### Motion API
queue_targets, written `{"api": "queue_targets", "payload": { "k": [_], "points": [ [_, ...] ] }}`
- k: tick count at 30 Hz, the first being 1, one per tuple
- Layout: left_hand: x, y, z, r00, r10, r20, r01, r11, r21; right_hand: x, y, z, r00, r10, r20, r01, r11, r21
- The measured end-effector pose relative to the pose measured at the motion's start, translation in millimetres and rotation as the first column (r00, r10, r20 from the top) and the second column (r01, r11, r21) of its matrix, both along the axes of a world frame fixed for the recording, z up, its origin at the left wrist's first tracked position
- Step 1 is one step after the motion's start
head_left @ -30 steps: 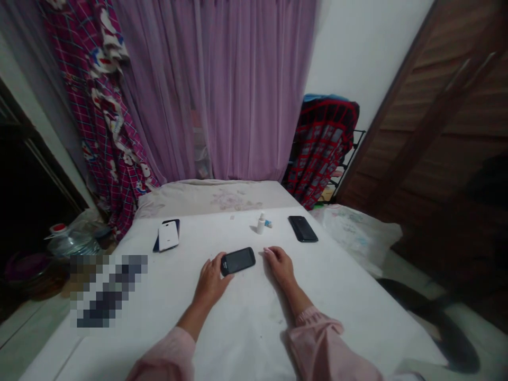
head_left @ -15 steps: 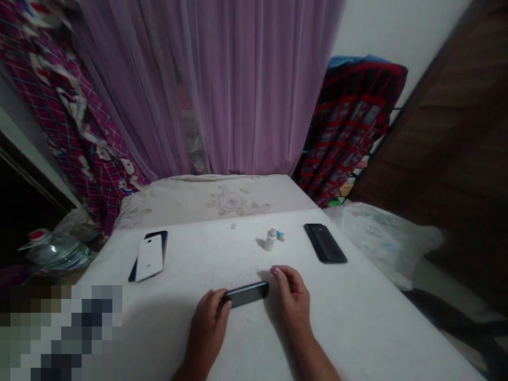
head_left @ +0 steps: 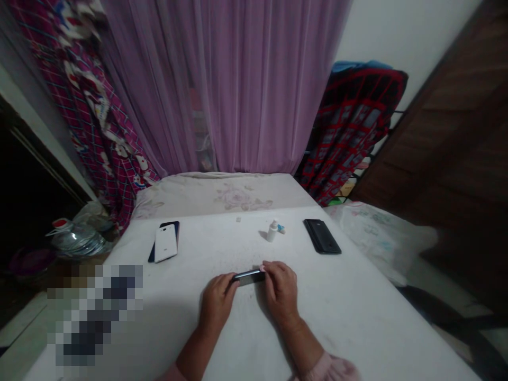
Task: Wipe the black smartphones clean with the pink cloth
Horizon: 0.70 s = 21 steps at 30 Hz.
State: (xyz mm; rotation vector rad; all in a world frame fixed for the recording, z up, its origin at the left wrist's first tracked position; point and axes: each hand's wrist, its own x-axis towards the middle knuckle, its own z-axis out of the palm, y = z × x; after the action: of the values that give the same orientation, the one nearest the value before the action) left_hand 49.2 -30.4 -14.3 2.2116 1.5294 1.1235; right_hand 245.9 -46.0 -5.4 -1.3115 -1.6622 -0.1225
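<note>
A dark smartphone (head_left: 249,277) is tilted up on its long edge, low above the white cloth. My left hand (head_left: 217,299) grips its left end between thumb and fingers. At its right end, the fingers of my right hand (head_left: 281,288) are pinched together around a small pale scrap (head_left: 262,268), which touches the top edge of the phone. What the scrap is made of cannot be told. Beyond my hands stands a small white bottle (head_left: 272,232) with a blue-and-white item (head_left: 281,228) beside it.
On the left, a white phone (head_left: 165,244) overlaps a dark blue phone (head_left: 151,255). Two stacked black phones (head_left: 322,236) lie at the right edge of the white cloth (head_left: 357,317). A small pale square (head_left: 238,219) lies farther back. A large water bottle (head_left: 75,238) is off to the left.
My right hand has moved left onto the phone's right end, bringing the pale scrap against its edge. My left hand still holds the phone. The whole view has shifted slightly.
</note>
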Motion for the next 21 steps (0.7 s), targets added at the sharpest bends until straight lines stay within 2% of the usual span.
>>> {"api": "queue_targets", "payload": {
  "k": [4,8,13,18,21],
  "points": [
    [1.7,0.8,0.0,0.999,-0.009,-0.048,0.010,1.000,0.022,-10.0,-0.8,3.6,0.993,0.024,0.113,-0.023,1.000,-0.013],
    [2.3,1.6,0.8,0.999,-0.029,-0.044,0.031,0.999,0.044,-33.5,0.0,11.5,0.990,0.062,0.130,-0.059,0.998,-0.024],
    [1.4,3.7,-2.1,0.999,-0.016,-0.044,0.018,0.998,0.061,-57.1,1.5,14.3,0.980,0.131,0.147,-0.135,0.991,0.019],
    [3.8,3.0,-0.3,0.999,-0.042,-0.026,0.044,0.996,0.076,-40.2,0.4,13.5,0.958,0.181,0.223,-0.199,0.978,0.059],
    [5.4,1.6,1.6,0.998,-0.056,-0.005,0.056,0.995,0.085,-16.3,-0.8,11.8,0.965,0.149,0.217,-0.160,0.986,0.035]
  ]
}}
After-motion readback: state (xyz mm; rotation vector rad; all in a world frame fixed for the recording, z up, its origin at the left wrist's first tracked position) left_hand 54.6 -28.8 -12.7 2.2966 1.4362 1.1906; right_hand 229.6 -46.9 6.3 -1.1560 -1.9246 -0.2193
